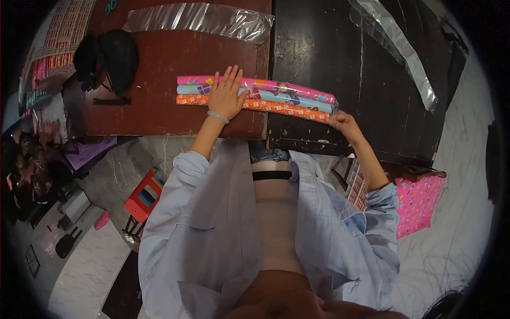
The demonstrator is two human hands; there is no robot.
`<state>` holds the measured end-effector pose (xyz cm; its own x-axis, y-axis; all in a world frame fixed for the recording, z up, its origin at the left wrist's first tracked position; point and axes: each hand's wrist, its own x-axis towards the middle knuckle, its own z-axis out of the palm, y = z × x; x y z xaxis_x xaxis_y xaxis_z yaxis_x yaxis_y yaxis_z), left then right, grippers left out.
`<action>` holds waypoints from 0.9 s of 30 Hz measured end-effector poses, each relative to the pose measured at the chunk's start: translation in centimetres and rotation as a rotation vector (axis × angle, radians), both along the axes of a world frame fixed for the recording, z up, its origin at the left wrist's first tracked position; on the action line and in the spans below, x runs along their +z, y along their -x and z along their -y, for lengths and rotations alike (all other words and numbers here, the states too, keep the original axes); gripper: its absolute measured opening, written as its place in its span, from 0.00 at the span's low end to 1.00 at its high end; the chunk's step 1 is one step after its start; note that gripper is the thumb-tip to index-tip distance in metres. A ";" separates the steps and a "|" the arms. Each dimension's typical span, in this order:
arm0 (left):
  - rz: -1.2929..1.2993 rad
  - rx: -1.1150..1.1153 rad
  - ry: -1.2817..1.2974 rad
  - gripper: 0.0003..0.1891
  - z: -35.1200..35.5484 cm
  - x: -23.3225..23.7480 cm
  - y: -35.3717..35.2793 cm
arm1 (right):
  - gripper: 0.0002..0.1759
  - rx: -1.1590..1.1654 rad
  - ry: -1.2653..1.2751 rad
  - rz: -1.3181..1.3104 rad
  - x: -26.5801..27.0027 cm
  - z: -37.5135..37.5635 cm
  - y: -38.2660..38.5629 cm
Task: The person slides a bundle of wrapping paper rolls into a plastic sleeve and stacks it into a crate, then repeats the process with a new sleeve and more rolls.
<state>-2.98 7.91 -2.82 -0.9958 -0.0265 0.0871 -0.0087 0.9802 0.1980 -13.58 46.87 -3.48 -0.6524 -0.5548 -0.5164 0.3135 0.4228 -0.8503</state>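
Note:
Three long rolls lie side by side across the two tabletops: a pink roll (271, 85), a light blue roll (279, 97) and an orange patterned roll (287, 110). Clear plastic shows around their right end. My left hand (226, 98), with a pale bracelet at the wrist, lies flat across the rolls left of their middle, fingers stretched out. My right hand (344, 126) pinches the plastic at the right end, beside the orange roll.
Clear plastic sleeves lie at the far edge (202, 20) and on the black table (406, 50). A black bag (117, 61) sits on the red-brown table (159, 117). Below are a red stool (144, 196) and pink patterned paper (419, 204).

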 end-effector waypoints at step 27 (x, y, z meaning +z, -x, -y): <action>0.009 0.000 -0.017 0.31 0.1 0.1 -0.2 | 0.09 0.268 -0.021 0.266 3.1 -1.0 3.0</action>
